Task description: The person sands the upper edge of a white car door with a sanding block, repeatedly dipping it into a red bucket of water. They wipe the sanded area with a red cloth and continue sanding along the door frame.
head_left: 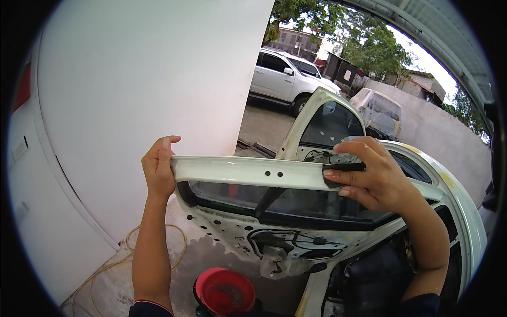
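A pale white car door [237,170] stands open before me, its window frame running across the view and its inner panel bare of trim. At the frame's left end, my left hand [157,168] is closed round the corner, the thumb up along its near side. My right hand [379,171] pinches a folded black sheet of sandpaper [343,170] over the right part of the frame. Its thumb presses the near face, while the other fingers are bent over the top and side. Two small dark holes show in the frame between my hands.
A red basin [224,290] with water stands on the wet floor below the door. A yellow hose [182,248] curls at the left, beside a white wall [142,79]. The car body [465,211] and another open door [296,132] are at the right; a white pickup [280,76] is parked beyond.
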{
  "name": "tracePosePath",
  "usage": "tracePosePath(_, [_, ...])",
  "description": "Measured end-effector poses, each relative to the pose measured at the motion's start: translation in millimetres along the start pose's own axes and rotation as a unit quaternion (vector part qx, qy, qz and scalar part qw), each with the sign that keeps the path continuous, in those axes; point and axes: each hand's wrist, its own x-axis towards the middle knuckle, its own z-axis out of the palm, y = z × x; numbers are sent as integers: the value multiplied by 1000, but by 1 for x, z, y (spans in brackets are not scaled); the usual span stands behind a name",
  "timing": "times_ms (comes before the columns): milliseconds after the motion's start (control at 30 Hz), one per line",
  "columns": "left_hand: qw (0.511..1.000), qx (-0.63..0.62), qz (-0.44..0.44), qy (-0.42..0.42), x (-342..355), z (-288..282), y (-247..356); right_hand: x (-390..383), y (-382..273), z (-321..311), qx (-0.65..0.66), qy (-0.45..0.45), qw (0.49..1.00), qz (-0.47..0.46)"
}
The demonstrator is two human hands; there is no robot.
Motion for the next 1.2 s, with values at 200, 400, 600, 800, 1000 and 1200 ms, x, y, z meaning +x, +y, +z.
tracePosePath(200, [1000, 28, -10, 8, 6, 0, 3, 38, -23, 0, 44, -61, 997, 6])
tracePosePath(400, [1000, 16, 4, 20, 4, 1, 4, 41, -18, -13, 53, -92, 994, 37])
tracePosePath(600, [1000, 12, -14, 18, 7, -1, 3, 53, -23, -12, 21, -153, 986, 60])
tracePosePath(800, [999, 7, -1, 31, 7, 1, 1, 62, -33, -4, 55, -115, 990, 53])
tracePosePath(1000, [999, -13, -11, 32, 6, 1, 2, 50, -28, -33, 16, -219, 964, 147])
tracePosePath(1200, [999, -6, -7, 38, 7, 1, 2, 57, -35, -7, 86, -150, 980, 94])
